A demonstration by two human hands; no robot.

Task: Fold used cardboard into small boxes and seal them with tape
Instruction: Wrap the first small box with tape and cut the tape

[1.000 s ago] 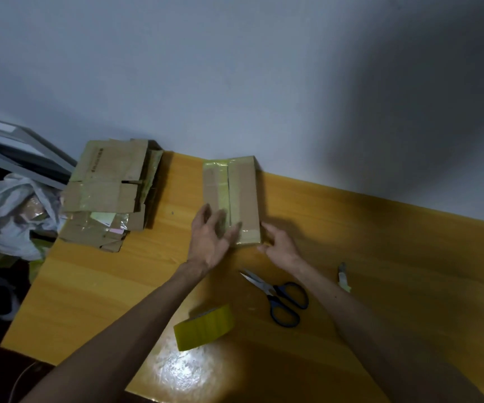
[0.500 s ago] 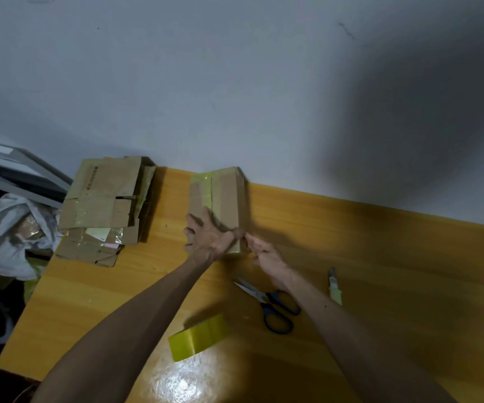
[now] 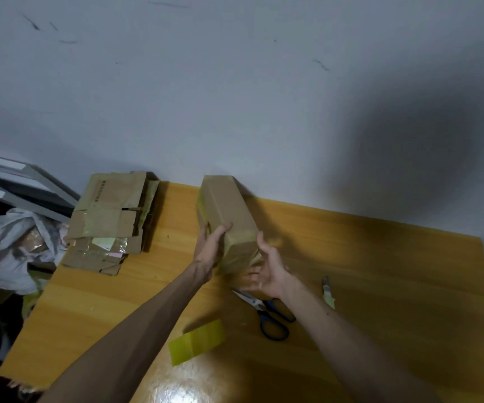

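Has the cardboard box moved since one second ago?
Yes. The box, flat before, is now tipped up off the table, its near end closer to the scissors.

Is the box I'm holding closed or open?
Closed where visible: the box has an unbroken top and a taped-over near end; far end hidden.

Wooden table [image 3: 380, 286]: yellow-brown top beneath both hands; glare patch at near edge, well below left hand [image 3: 209, 248].
Scissors [image 3: 267, 312]: dark handles, flat on table just below right hand [image 3: 271, 271], blades pointing toward it.
Small bladed tool [image 3: 328, 292], possibly a cutter: right of right hand, apart from scissors.
White plastic bag [image 3: 8, 251]: crumpled, off table, far left of left hand.
Grey panels [image 3: 25, 184]: leaning above bag.
Wall [image 3: 235, 97]: pale, scuffed, beyond hands.
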